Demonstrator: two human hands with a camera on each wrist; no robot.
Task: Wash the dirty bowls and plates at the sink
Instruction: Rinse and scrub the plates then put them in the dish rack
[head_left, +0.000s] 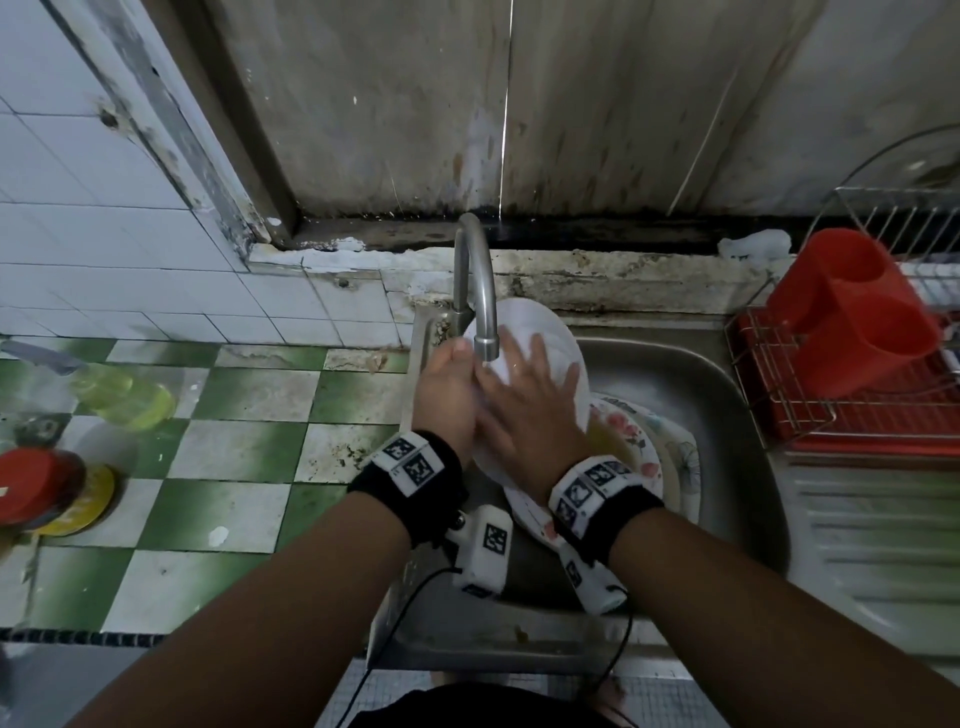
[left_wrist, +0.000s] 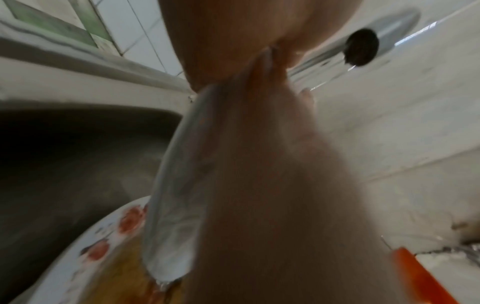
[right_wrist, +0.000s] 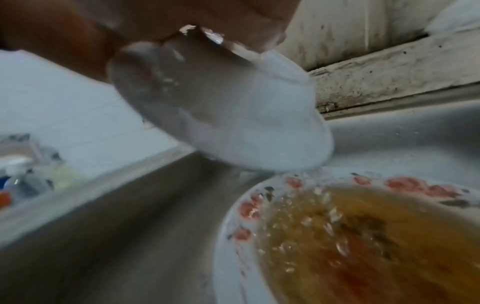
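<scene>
Evidently rinsing, the left hand (head_left: 449, 395) grips the white plate (head_left: 540, 332) tilted under the tap (head_left: 475, 291) while the flat right hand (head_left: 524, 410) rubs it.

Your plate (head_left: 540, 332) is tilted over the sink (head_left: 691, 395), under the tap (head_left: 475, 291) at the sink's back edge. Your left hand (head_left: 449, 395) is at the plate's left rim and your right hand (head_left: 524, 400) lies on its face. Beneath it, stacked dishes (head_left: 654, 457) sit in the sink. A rack (head_left: 852, 364) stands on the desk (head_left: 872, 519) to the right; bottles (head_left: 119, 395) stand left.
</scene>
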